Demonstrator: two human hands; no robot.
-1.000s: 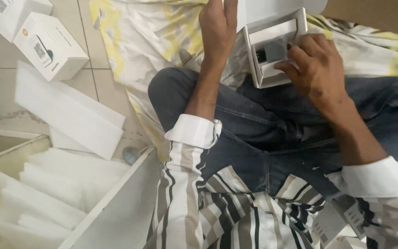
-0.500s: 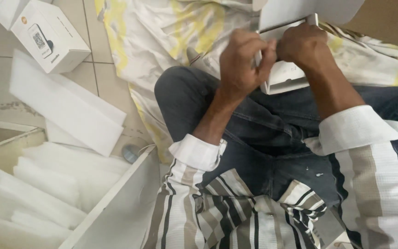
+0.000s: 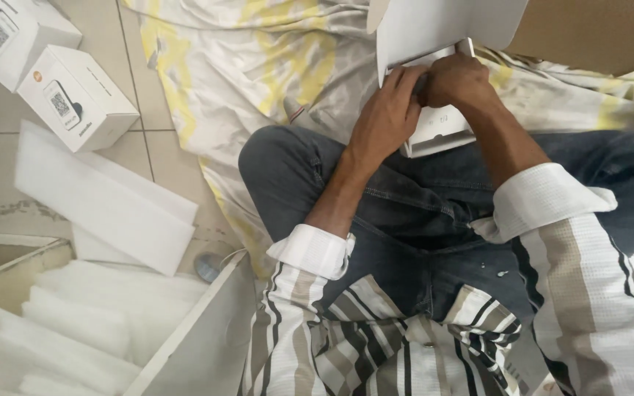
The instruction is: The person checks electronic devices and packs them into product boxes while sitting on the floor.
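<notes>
I sit cross-legged in dark jeans on a white and yellow cloth (image 3: 258,66). A small white flat device (image 3: 438,128) rests above my knees, partly under a white box flap (image 3: 434,26). My left hand (image 3: 387,117) grips its left edge, fingers curled on it. My right hand (image 3: 460,84) presses on the top of the same device, fingers closed over it. The two hands touch each other. The device's front face is hidden by my hands and the flap.
Two white product boxes (image 3: 75,106) lie on the tiled floor at the upper left. Below them lies a white foam sheet (image 3: 104,198). An open carton with foam pieces (image 3: 75,330) stands at the lower left. A brown cardboard panel (image 3: 596,33) is at the upper right.
A second ago my left hand was raised and open while the right held the device. Both hands have since closed together on it, under the white flap.
</notes>
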